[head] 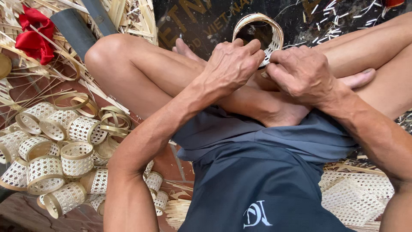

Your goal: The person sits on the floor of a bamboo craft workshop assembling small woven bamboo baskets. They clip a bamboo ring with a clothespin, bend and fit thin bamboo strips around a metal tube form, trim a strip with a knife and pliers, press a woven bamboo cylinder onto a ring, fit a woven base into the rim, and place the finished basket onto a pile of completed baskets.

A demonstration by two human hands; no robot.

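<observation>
I sit cross-legged and hold a small woven bamboo basket (261,26) over my shins. My left hand (234,64) grips the basket's near rim, fingers curled over it. My right hand (300,75) is closed on the basket's lower right edge, pinching a thin bamboo strip there. The basket's round opening faces me, with its open lattice wall visible on the right side. Both hands hide the near part of the basket.
A pile of several finished woven baskets (56,159) lies on the floor at my left, with loose bamboo rings (112,120) beside it. A red cloth (34,34) and bamboo strips (128,15) lie at the far left. Flat woven lattice sheets (360,197) lie at my right.
</observation>
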